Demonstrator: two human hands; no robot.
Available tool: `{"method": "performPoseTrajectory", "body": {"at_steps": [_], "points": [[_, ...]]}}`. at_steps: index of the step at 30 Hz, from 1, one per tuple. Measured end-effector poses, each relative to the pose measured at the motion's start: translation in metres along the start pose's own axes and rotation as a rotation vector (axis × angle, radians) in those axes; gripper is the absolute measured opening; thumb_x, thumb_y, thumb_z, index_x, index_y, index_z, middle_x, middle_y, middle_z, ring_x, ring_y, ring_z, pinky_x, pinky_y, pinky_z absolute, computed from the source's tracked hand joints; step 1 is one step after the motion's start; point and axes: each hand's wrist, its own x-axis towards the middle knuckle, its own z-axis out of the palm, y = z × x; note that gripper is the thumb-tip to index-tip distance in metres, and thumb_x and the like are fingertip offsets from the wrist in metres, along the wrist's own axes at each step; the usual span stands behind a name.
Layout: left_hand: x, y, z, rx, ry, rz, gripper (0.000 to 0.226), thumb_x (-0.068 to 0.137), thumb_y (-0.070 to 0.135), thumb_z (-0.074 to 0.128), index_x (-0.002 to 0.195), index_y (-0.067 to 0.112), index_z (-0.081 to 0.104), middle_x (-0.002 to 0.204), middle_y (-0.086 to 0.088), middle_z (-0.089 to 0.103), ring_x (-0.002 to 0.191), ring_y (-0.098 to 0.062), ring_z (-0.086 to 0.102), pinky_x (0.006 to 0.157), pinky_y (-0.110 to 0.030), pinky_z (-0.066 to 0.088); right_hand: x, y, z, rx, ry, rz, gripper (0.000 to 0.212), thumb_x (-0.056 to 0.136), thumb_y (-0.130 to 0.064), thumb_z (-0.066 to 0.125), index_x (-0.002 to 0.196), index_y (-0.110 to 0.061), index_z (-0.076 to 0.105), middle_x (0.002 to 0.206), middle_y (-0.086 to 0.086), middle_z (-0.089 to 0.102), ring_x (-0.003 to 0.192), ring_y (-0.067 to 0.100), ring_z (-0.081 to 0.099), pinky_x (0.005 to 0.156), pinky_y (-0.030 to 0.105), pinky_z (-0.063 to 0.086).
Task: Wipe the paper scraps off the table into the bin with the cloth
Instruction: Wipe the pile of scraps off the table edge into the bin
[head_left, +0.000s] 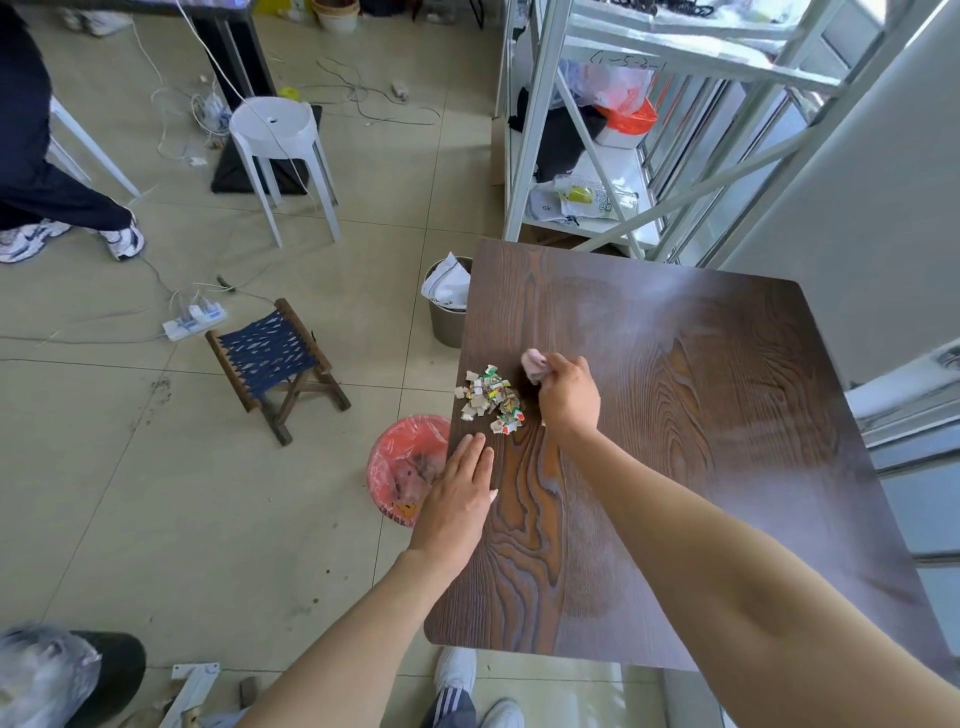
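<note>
A heap of small coloured paper scraps (491, 399) lies near the left edge of the dark wood-grain table (675, 441). Just right of the heap, my right hand (568, 397) is closed around a pink cloth (535, 365) that pokes out above my fingers. My left hand (460, 491) lies flat with fingers together at the table's left edge, below the scraps and empty. Under that edge stands a bin lined with a red bag (402, 462), partly hidden by my left hand.
A grey bin (445, 317) with white paper stands at the table's far left corner. On the floor to the left are a small woven folding stool (275, 364), a power strip with cables (195, 319) and a white plastic stool (280, 145). Another person's legs (67, 208) are far left. A metal rack (623, 130) stands behind the table.
</note>
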Motion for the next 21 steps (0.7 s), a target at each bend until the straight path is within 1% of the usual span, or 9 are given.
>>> {"method": "performPoseTrajectory", "body": {"at_steps": [2,5,8,9,11,13,16,21], "points": [[-0.004,0.000,0.000,-0.015,0.004,0.014,0.052,0.087,0.023,0.064,0.133,0.004,0.050,0.144,-0.012,0.047,0.135,-0.024,0.043,0.110,-0.032,0.026,-0.014,0.006,0.001,0.028,0.005,0.112,0.037,0.091,-0.011,0.039,0.121,-0.017,0.060,0.108,0.016,0.054,0.085,0.039,0.061,0.066,0.032,0.039],[-0.009,0.001,0.001,-0.031,0.018,0.037,0.047,0.085,0.020,0.066,0.128,0.007,0.056,0.135,-0.009,0.056,0.128,-0.023,0.051,0.108,-0.035,0.038,-0.029,-0.001,0.008,0.049,-0.003,0.180,0.043,0.093,-0.009,0.038,0.132,-0.019,0.053,0.116,0.018,0.053,0.092,0.041,0.061,0.072,0.035,0.041],[-0.009,0.000,0.005,-0.041,0.033,0.032,0.044,0.086,0.020,0.064,0.127,0.007,0.056,0.133,-0.009,0.057,0.126,-0.024,0.052,0.107,-0.037,0.042,-0.029,-0.017,0.017,0.063,-0.025,0.230,0.046,0.093,-0.005,0.037,0.135,-0.020,0.050,0.121,0.018,0.050,0.095,0.041,0.060,0.071,0.033,0.038],[-0.008,0.000,0.007,-0.041,0.040,0.033,0.044,0.086,0.021,0.064,0.127,0.007,0.056,0.132,-0.009,0.057,0.126,-0.024,0.052,0.107,-0.037,0.043,-0.028,-0.022,0.019,0.072,-0.033,0.235,0.047,0.092,-0.004,0.036,0.135,-0.020,0.050,0.122,0.017,0.050,0.095,0.041,0.061,0.072,0.034,0.040],[-0.008,0.000,0.009,-0.027,0.063,0.040,0.045,0.082,0.022,0.068,0.124,0.008,0.059,0.129,-0.009,0.060,0.123,-0.023,0.055,0.105,-0.037,0.044,-0.025,-0.030,0.023,0.096,-0.055,0.224,0.048,0.092,-0.005,0.036,0.134,-0.022,0.050,0.122,0.017,0.050,0.098,0.041,0.060,0.078,0.037,0.045],[-0.007,0.000,0.008,-0.018,0.091,0.044,0.047,0.078,0.023,0.073,0.121,0.008,0.063,0.125,-0.008,0.063,0.118,-0.023,0.059,0.103,-0.036,0.044,-0.023,-0.036,0.026,0.106,-0.082,0.198,0.048,0.092,-0.006,0.036,0.134,-0.023,0.051,0.122,0.017,0.051,0.101,0.041,0.059,0.083,0.038,0.046],[-0.007,-0.001,0.009,-0.038,0.115,0.040,0.049,0.075,0.024,0.075,0.120,0.009,0.063,0.123,-0.007,0.063,0.115,-0.022,0.061,0.101,-0.035,0.046,-0.019,-0.044,0.030,0.105,-0.122,0.147,0.047,0.092,-0.007,0.037,0.133,-0.024,0.053,0.122,0.016,0.052,0.103,0.040,0.059,0.084,0.037,0.045],[-0.007,-0.004,0.014,-0.093,0.076,0.044,0.052,0.075,0.024,0.075,0.123,0.009,0.060,0.126,-0.006,0.061,0.118,-0.021,0.059,0.103,-0.032,0.044,-0.013,-0.057,0.037,0.117,-0.192,0.067,0.047,0.091,-0.006,0.037,0.132,-0.021,0.055,0.120,0.017,0.053,0.105,0.039,0.058,0.085,0.034,0.043]]}}
